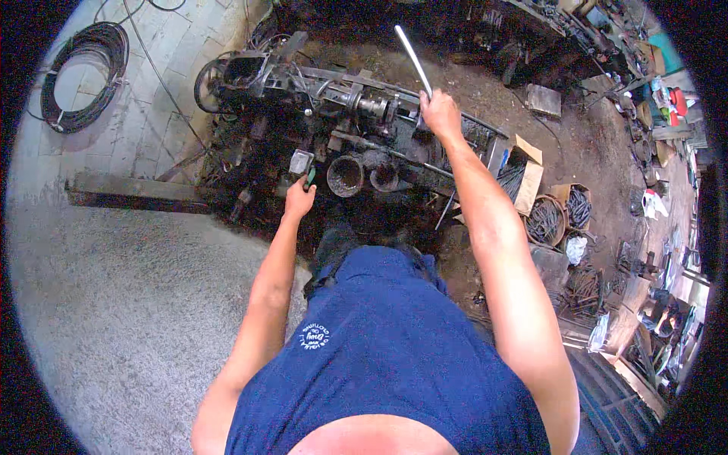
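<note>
My right hand [441, 115] is closed round the lower end of a bright metal bar [413, 61], which slants up and away to the left over the machine. Beneath it runs a dark, greasy lathe-like machine [345, 95] with a shiny round part [373, 106] near its middle. On the near side my left hand [301, 197] has its fingers wrapped round a small green handle [309, 178]; what the handle belongs to cannot be made out. A pale, box-shaped piece [301, 161] sits just beyond that hand. Two round tins [345, 177] stand to its right.
A coil of black cable [85, 76] lies on the tiles at far left. A long metal beam [136, 191] edges the concrete floor. To the right are an open cardboard box [529, 178] of dark rods, a round basket [546, 220] of metal pieces and a grey block [544, 101].
</note>
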Motion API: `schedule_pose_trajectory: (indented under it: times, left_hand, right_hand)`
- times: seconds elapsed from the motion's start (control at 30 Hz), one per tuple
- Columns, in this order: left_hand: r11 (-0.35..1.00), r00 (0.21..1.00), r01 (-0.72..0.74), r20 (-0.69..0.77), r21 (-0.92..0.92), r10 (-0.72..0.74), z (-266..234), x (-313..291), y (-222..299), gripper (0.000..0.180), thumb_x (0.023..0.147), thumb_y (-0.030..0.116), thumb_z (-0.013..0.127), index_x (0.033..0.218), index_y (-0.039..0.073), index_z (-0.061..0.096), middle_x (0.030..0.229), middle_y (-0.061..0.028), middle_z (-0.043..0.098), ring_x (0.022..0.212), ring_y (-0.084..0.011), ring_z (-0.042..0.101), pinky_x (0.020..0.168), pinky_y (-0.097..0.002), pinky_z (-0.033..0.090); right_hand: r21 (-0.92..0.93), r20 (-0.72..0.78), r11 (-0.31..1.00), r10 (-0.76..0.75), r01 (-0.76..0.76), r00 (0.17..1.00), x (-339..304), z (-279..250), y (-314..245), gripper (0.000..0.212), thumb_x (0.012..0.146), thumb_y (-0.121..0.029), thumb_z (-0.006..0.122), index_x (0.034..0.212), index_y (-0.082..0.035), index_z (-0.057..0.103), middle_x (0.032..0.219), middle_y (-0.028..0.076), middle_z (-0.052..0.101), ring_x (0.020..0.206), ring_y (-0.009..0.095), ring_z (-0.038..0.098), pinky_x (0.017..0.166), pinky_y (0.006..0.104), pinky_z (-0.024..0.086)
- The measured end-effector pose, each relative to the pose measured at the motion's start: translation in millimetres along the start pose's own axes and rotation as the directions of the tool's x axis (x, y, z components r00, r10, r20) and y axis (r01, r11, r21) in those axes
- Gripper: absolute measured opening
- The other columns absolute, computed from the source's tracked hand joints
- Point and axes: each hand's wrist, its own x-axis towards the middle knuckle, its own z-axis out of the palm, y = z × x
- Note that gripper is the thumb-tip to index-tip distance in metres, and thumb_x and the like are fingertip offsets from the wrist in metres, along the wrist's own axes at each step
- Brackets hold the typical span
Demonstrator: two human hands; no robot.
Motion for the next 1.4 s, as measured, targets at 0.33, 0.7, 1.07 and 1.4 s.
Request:
schedule_pose_trajectory:
  times: [0.33,0.7,1.07,1.4]
  left_hand:
    - [0.999,0.997,-0.037,0.07,-0.036,0.04,-7.6,7.1,-6.5,0.048,0.087,0.032,0.062,0.121,-0.001,0.059,0.099,-0.0251,0.066,0.094,-0.0379,0.065,0.084,-0.0432,0.05]
    - [0.999,0.997,0.011,0.073,-0.031,-0.009,-15.6,2.9,6.1,0.043,0.088,0.029,0.06,0.121,0.002,0.06,0.098,-0.0226,0.067,0.093,-0.0341,0.066,0.081,-0.0396,0.05]
    - [0.997,1.0,-0.018,-0.006,-0.074,0.017,-2.0,-0.9,-3.9,0.04,0.087,0.022,0.062,0.12,0.001,0.06,0.092,-0.0225,0.067,0.085,-0.0345,0.066,0.075,-0.0409,0.051]
    - [0.993,0.998,-0.017,-0.069,-0.117,0.009,8.6,3.5,-5.5,0.038,0.087,0.022,0.062,0.118,0.0,0.06,0.097,-0.0248,0.066,0.09,-0.0373,0.066,0.078,-0.0419,0.051]
  right_hand:
    - [0.014,0.002,1.0,0.027,-0.027,1.0,-2.9,-3.5,-2.1,0.042,0.092,-0.039,0.051,0.092,0.002,0.062,0.087,0.025,0.066,0.083,0.042,0.065,0.075,0.0507,0.053]
    - [-0.013,-0.011,1.0,-0.006,0.006,1.0,-1.3,-0.2,0.7,0.042,0.093,-0.039,0.051,0.091,0.002,0.061,0.086,0.024,0.066,0.083,0.041,0.065,0.074,0.05,0.053]
    - [0.033,-0.01,0.999,0.011,-0.011,1.0,-1.0,1.0,1.6,0.042,0.093,-0.039,0.05,0.096,0.002,0.06,0.092,0.024,0.066,0.087,0.041,0.064,0.076,0.0506,0.052]
    - [0.03,-0.003,0.999,0.019,-0.019,1.0,-0.9,2.0,2.6,0.041,0.093,-0.04,0.051,0.093,0.001,0.06,0.092,0.024,0.065,0.086,0.042,0.064,0.076,0.0506,0.052]
